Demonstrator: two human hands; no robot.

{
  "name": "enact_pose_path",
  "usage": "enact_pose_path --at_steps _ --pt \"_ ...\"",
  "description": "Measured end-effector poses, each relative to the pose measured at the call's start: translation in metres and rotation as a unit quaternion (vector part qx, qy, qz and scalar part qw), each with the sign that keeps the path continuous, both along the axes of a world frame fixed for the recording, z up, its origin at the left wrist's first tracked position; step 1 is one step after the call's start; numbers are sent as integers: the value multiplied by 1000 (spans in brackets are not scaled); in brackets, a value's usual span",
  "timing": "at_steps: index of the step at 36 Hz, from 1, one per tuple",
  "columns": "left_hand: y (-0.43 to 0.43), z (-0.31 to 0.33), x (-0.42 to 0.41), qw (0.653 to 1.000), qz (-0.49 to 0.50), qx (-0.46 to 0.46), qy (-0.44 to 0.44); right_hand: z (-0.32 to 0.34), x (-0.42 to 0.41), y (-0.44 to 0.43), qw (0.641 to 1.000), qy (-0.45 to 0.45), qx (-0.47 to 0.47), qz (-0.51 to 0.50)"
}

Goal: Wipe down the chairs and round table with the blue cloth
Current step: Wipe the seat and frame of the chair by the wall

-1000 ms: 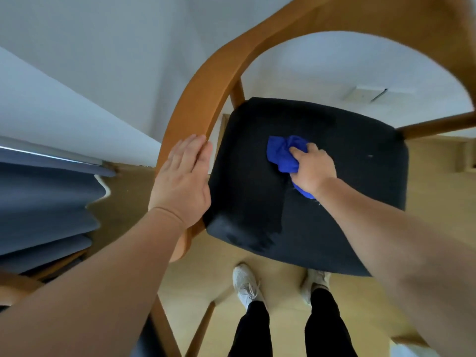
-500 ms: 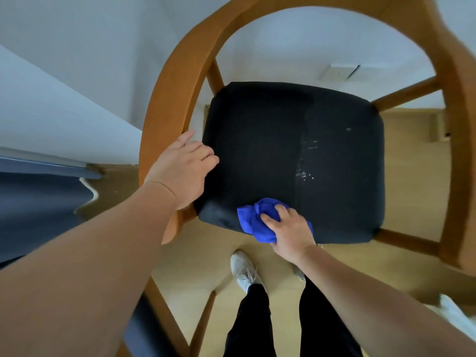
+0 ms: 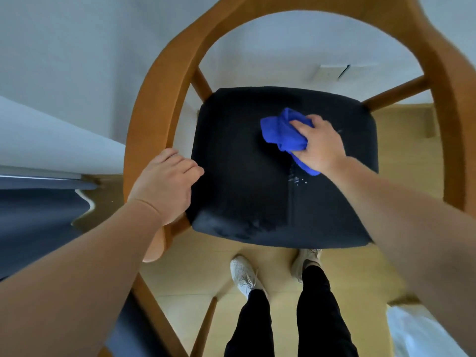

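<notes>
Right hand (image 3: 319,144): grips cloth (image 3: 282,135) mid-seat (image 3: 244,191).
Left hand (image 3: 164,184): fingers curled, apparently over seat's left edge.
Risk: bunched cloth leaves streaks.

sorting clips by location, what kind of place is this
Probably a room in a home, perhaps a dining area: a wooden chair with a black padded seat, pale wood-look floor, a white wall with a socket plate, and a dark curtain at the left.
</notes>
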State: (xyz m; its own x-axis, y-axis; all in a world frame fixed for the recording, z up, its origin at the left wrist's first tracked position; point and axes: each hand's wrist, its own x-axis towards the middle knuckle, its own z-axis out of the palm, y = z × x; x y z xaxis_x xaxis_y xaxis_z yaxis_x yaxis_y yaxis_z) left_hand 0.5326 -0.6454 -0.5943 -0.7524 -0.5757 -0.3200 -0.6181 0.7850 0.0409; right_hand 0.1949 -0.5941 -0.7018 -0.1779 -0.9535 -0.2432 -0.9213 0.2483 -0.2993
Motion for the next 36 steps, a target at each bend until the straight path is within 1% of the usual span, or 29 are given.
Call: enact_pose_path --at_steps 7,13,15,17,19,25,30,36 --pt "-1 0 0 1000 12 4 12 2 -40 -68 999 39 13 15" --pt "-3 -4 4 1000 16 11 21 -10 -51 -103 997 66 49 -7" --pt "-4 -6 4 1000 15 10 26 -18 -52 -104 994 71 81 -11" --pt "-4 -6 4 999 17 14 32 -26 -50 -102 991 58 117 -26" --pt "-4 -6 4 999 20 18 33 -30 -48 -98 990 46 126 -39" --pt "-4 -7 5 999 19 16 31 -25 -39 -92 986 42 159 -37" --pt "-3 -6 4 999 25 11 41 -21 -17 -55 986 52 153 -34" --pt "-4 -2 5 999 22 14 39 -18 11 6 985 30 168 -25"
